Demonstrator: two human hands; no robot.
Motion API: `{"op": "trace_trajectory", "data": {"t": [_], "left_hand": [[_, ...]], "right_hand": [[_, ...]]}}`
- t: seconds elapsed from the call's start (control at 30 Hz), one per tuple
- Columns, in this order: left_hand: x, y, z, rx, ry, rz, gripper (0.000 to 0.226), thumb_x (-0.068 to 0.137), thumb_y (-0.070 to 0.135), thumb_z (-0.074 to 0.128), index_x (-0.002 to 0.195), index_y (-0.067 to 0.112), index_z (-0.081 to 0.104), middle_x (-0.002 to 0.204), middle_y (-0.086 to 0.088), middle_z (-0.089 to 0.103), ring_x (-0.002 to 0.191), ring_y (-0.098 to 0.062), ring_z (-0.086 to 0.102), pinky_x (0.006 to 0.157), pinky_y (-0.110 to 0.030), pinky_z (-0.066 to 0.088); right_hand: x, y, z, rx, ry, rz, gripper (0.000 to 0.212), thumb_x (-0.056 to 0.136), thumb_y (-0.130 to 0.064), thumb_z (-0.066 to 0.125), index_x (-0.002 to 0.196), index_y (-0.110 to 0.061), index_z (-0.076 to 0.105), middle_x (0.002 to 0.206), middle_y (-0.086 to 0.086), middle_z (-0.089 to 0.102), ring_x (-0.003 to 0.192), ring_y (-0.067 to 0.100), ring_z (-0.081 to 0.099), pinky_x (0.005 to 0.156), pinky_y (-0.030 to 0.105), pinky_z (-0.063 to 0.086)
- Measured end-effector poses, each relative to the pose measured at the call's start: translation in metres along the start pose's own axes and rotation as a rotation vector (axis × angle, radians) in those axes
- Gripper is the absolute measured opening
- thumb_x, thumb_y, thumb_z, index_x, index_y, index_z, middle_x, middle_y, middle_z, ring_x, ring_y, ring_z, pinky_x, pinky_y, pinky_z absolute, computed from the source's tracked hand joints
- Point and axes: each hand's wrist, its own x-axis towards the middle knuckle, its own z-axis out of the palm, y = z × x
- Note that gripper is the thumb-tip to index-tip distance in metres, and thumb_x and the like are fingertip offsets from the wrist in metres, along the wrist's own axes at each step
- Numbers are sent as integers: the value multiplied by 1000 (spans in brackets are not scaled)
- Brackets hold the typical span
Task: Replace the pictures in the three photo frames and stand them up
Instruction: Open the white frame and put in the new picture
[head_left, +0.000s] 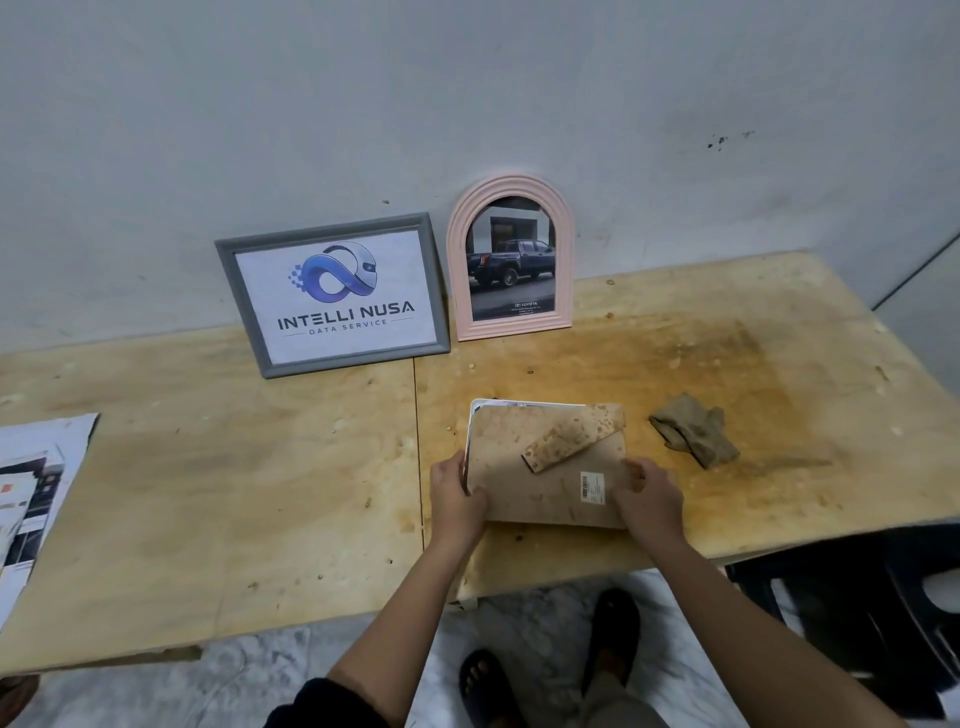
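A grey frame (332, 296) with a logo print leans upright against the wall. Beside it on the right stands a pink arched frame (511, 260) showing a dark pickup truck. A third frame (524, 462) lies face down on the table, its stained brown backing board up and its stand flap (574, 439) lifted at an angle. My left hand (457, 499) grips its left edge. My right hand (649, 496) holds its lower right corner, next to a barcode sticker (592, 486).
A crumpled brown cloth (693, 428) lies right of the face-down frame. Loose printed sheets (36, 483) rest at the table's left edge. The plywood table (234, 493) meets the wall behind. A dark chair (852, 608) stands at the lower right; my sandalled feet are below.
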Motion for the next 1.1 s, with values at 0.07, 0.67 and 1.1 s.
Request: {"op": "trace_trajectory", "data": {"t": [0.07, 0.67, 1.1], "left_hand": [[2, -1, 2, -20, 46, -39, 45, 87, 4, 52, 131, 8, 47, 116, -2, 40, 99, -16, 45, 83, -23, 37], [14, -18, 13, -18, 73, -34, 10, 76, 11, 72, 85, 8, 68, 89, -15, 67, 81, -26, 62, 72, -42, 55], [13, -14, 10, -19, 25, -15, 9, 75, 12, 73, 79, 10, 65, 83, -14, 66, 78, -29, 64, 66, -43, 57]], "right_hand": [[0, 1, 2, 54, 28, 60, 44, 83, -9, 60, 126, -10, 51, 123, 14, 45, 111, 30, 47, 80, 33, 43], [6, 12, 0, 207, 43, 91, 36, 90, -17, 58, 126, -10, 59, 121, 8, 62, 108, 24, 56, 82, 29, 42], [9, 9, 1, 145, 13, 109, 43, 82, -17, 69, 123, -11, 59, 117, 8, 63, 104, 24, 58, 75, 28, 41]]}}
